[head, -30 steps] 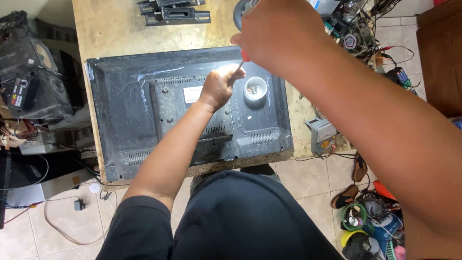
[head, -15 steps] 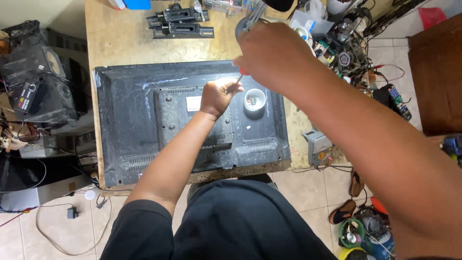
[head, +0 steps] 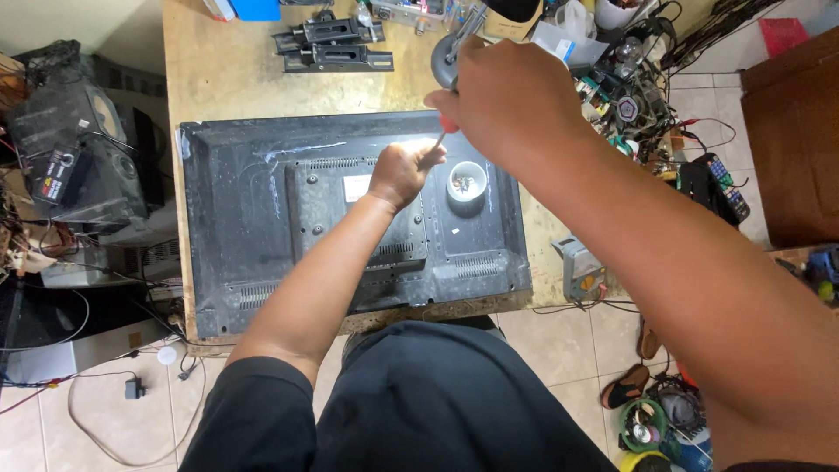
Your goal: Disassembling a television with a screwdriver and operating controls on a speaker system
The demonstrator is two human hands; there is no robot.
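Several small screws lie inside the white cup (head: 466, 183).

The right hand (head: 511, 105) (gripping a red-handled screwdriver (head: 444, 131)) has shifted slightly right above the television back (head: 262, 227).

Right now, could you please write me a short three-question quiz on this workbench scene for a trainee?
1. True or false: the television set lies with its back panel facing up on the wooden bench.
2. Multiple choice: the small white cup stands (a) on the floor, (b) on the television set's back panel, (c) on the black speaker at the far left.
3. Short answer: which hand grips the red handle of the screwdriver?

Key
1. True.
2. b; small parts, too small to identify, lie inside the cup.
3. The right hand; the left hand is closed at the screwdriver's lower end, on the panel.
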